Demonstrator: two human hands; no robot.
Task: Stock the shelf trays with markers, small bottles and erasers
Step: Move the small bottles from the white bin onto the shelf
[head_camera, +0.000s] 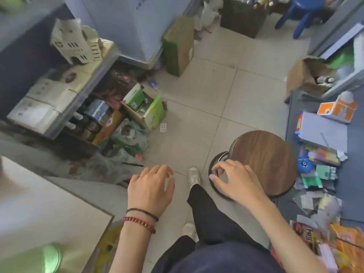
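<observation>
I look down at a tiled floor between shelves. My left hand hovers over the floor, fingers relaxed and holding nothing, with two bracelets on the wrist. My right hand hangs beside a round wooden stool, fingers loosely curled and apart, holding nothing. A low blue shelf at the right carries mixed stationery packs and an orange-and-white box. A cardboard box with small bottles sits at the far right. I cannot make out markers or erasers.
Left, a shelf unit holds white boxes and a white model house. Open cartons and plastic bags crowd the floor beside it. A playing card lies on the tiles. A blue plastic chair stands at the back. My feet are below.
</observation>
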